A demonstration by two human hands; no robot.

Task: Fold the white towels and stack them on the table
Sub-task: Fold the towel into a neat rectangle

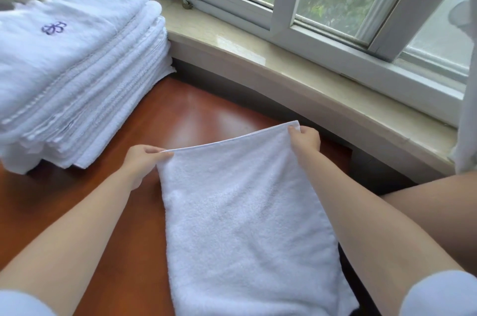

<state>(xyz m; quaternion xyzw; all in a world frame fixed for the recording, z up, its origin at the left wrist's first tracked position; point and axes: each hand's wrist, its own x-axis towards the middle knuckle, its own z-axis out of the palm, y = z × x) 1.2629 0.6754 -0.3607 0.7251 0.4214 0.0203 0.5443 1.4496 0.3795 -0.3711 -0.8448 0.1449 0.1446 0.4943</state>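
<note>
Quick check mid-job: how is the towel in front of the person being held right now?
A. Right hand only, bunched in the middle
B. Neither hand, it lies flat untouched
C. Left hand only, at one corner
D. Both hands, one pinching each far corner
D: the left hand pinches the near-left top corner and the right hand pinches the other top corner of the white towel, its far edge stretched between them above the table.

Two bare forearms run from the fingers (293, 129) back to short white sleeves (438, 295) at the upper arms. No rings, watch or bracelets show on the left hand (140, 158) or right hand (305, 139).
</note>
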